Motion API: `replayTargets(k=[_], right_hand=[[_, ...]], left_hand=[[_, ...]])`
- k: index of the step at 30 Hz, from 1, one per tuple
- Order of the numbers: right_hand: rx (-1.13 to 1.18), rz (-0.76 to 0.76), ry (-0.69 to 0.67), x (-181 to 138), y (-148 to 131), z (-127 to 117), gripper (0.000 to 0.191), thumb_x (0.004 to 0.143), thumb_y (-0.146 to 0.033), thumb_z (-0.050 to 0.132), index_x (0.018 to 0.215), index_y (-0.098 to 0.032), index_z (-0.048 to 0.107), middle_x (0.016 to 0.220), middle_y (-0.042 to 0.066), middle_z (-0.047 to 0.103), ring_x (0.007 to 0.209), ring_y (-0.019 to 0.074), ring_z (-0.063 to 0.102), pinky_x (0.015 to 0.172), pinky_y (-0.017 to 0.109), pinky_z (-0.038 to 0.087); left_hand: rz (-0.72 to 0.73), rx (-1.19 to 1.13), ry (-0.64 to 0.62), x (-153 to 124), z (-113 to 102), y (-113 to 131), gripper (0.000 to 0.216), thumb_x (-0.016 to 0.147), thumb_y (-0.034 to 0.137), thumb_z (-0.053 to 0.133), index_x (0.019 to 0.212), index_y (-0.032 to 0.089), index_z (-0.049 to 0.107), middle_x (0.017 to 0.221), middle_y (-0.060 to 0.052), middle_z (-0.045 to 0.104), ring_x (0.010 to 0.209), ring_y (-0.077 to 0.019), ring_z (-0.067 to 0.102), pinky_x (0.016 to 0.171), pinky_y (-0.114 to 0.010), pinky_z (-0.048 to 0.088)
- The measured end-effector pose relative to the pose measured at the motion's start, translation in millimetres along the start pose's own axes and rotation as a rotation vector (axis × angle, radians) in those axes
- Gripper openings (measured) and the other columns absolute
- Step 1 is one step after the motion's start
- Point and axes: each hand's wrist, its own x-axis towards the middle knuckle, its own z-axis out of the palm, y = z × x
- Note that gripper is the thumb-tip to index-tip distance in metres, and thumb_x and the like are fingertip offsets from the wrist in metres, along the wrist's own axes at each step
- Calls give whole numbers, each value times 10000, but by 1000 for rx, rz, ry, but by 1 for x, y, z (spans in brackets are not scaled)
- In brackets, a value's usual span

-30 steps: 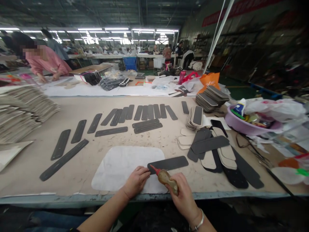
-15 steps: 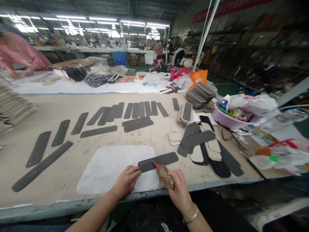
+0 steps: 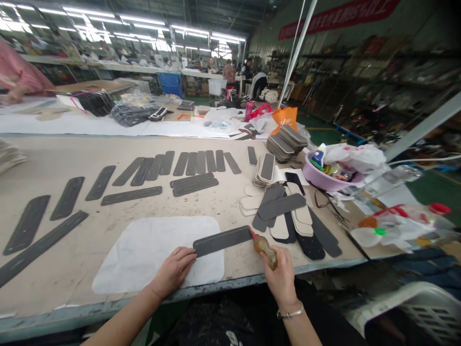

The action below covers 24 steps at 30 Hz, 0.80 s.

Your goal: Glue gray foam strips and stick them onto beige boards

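A dark grey strip [image 3: 223, 240] with rounded ends lies partly over a white sheet [image 3: 144, 250]. My left hand [image 3: 176, 269] has its fingers together at the strip's left end, holding it down against the table; the thumb is hidden. In my right hand [image 3: 281, 276] is an amber squeeze bottle [image 3: 264, 250] with a red nozzle. The nozzle tip touches or hovers just over the strip's right end; I cannot tell which. A faint line runs along the strip's upper edge. Similar dark strips [image 3: 131, 195] with pale lines lie spread across the table beyond.
Right of the strip lies a loose pile of dark and cream pieces [image 3: 283, 206]. Behind are stacked pieces [image 3: 286, 144], a phone [image 3: 295, 182] and a purple basin [image 3: 333, 178]. Plastic bags [image 3: 389, 226] sit at the right edge. A person in pink [image 3: 21, 72] stands far left.
My right hand has moved the bottle rightward along the strip, from near its middle to its right end. My left hand stays at the left end. The camera view has shifted slightly right.
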Motion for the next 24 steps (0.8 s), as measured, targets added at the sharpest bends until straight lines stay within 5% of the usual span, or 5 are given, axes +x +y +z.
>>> replayTargets(k=[5, 12, 24], right_hand=[[103, 12, -33, -7, -29, 6, 170, 875, -278, 567, 1007, -188, 508, 895, 74, 515, 848, 239, 507, 749, 421, 460], [409, -62, -340, -15, -76, 36, 144, 886, -197, 522, 1024, -216, 486, 924, 64, 513, 870, 223, 502, 744, 385, 476], [432, 16, -489, -29, -87, 40, 144, 878, -153, 516, 1001, -224, 488, 921, 45, 474, 887, 221, 472, 777, 392, 433]], left_hand=[[-21, -16, 9, -1, 1, 2, 215, 904, 150, 473, 1041, 170, 637, 1040, -95, 609, 943, -181, 543, 852, -343, 504], [-19, -40, -12, 0, -1, 4, 211, 902, 139, 472, 1041, 166, 628, 991, -85, 616, 906, -171, 533, 825, -334, 496], [-12, -66, -25, 3, 0, 3, 201, 909, 131, 455, 1029, 167, 612, 972, -75, 620, 894, -172, 540, 828, -352, 483]])
